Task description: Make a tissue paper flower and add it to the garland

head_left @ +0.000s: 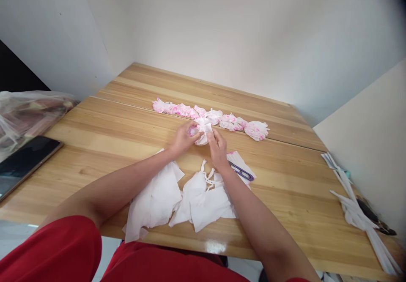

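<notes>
Both my hands meet near the middle of the wooden table around a ruffled white paper flower (203, 137). My left hand (186, 138) grips its left side, where a little pink shows. On its right side, my right hand (218, 147) pinches the white paper between thumb and fingers. Just behind them runs a row of crumpled pink and white paper flowers (182, 110). White paper sheets (158, 197) lie under and between my forearms, with thin twisted white strips (207, 173) on top. Purple-handled scissors (242, 172) rest on a folded pink-edged paper (238, 159) beside my right wrist.
A dark phone (27, 159) lies at the table's left edge, below a clear plastic bag (31, 113). Long white strips (358, 208) and a dark object (369, 212) lie along the right edge. Walls stand behind the table (285, 180) and at its right.
</notes>
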Available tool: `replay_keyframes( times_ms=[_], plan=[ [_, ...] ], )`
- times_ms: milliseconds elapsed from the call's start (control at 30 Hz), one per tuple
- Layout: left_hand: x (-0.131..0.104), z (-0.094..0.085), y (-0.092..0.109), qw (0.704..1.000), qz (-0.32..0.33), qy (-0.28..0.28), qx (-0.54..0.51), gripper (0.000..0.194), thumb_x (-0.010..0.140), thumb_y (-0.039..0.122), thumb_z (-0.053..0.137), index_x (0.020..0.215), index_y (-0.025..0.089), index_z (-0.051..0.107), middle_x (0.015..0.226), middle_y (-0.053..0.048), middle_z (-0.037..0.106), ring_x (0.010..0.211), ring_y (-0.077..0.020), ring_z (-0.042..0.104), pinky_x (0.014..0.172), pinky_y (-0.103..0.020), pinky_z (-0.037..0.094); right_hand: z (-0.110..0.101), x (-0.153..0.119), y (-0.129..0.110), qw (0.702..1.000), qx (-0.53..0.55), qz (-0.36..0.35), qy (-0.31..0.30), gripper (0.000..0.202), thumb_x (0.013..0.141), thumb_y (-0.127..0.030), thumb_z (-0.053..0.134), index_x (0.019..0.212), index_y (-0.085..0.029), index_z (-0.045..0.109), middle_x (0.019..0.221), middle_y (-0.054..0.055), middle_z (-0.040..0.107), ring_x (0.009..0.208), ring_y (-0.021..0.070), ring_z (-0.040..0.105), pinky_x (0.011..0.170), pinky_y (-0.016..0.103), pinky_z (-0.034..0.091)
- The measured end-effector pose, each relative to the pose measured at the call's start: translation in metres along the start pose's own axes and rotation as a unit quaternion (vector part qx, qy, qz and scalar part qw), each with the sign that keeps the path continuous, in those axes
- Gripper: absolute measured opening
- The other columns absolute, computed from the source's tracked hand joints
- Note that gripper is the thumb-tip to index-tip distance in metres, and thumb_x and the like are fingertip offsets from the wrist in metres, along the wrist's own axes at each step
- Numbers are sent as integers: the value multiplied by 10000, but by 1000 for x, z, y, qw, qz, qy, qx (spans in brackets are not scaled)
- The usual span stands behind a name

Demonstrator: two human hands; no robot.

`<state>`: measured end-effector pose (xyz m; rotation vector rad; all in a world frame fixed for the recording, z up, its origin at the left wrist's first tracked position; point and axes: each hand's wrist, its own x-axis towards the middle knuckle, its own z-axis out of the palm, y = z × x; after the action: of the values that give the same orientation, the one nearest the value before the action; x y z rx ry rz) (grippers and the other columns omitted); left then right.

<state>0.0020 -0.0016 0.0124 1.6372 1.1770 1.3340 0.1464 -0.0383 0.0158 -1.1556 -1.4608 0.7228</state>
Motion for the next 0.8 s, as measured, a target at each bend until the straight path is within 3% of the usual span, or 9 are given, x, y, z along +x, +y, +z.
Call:
replay_keyframes(
  times_ms=[167, 267, 367, 500, 633, 800],
  plan=[
    [-2, 0, 3, 1000, 26, -2, -5, 98, 745, 208, 637, 832, 169, 617, 835, -14, 648, 795, -152, 566, 764, -250, 435, 3, -1, 5, 996, -84, 6, 22, 304, 873, -450, 532, 701, -200, 507, 635, -51, 393, 612, 113, 353, 590, 245, 320],
    [-1, 2, 1, 998, -6, -7, -56, 82, 760, 237, 595, 799, 166, 606, 727, 14, 604, 682, -123, 519, 667, -228, 415, 3, 0, 6, 996, -74, 13, 54, 359, 881, -434, 507, 622, -212, 396, 606, -58, 289, 591, 106, 291, 556, 248, 265],
    [2, 2, -2, 988, -55, -17, -146, 149, 750, 305, 595, 787, 161, 586, 665, 35, 547, 596, -95, 454, 590, -211, 383, 2, 1, 7, 996, -34, 36, 75, 373, 877, -444, 511, 621, -215, 366, 614, -57, 277, 596, 105, 282, 551, 246, 255],
    [4, 2, -4, 976, -79, -16, -201, 204, 720, 337, 620, 803, 154, 585, 681, 33, 541, 593, -87, 441, 576, -207, 371, 2, 4, 5, 996, 16, 53, 67, 305, 873, -461, 501, 719, -197, 509, 658, -44, 406, 634, 114, 360, 593, 238, 320],
    [1, 3, -2, 989, -40, -13, -138, 156, 735, 310, 593, 781, 161, 593, 655, 35, 531, 594, -95, 446, 579, -213, 368, 2, 4, 4, 997, -3, 54, 48, 280, 824, -467, 580, 790, -190, 558, 697, -41, 465, 654, 115, 392, 614, 237, 345],
    [-3, 4, 3, 996, 37, -44, -69, 103, 730, 240, 565, 769, 158, 614, 732, 9, 583, 684, -115, 507, 666, -230, 396, 2, 3, 6, 993, -29, 56, 97, 420, 854, -493, 554, 620, -224, 331, 613, -63, 266, 593, 101, 271, 538, 247, 250]
  ],
)
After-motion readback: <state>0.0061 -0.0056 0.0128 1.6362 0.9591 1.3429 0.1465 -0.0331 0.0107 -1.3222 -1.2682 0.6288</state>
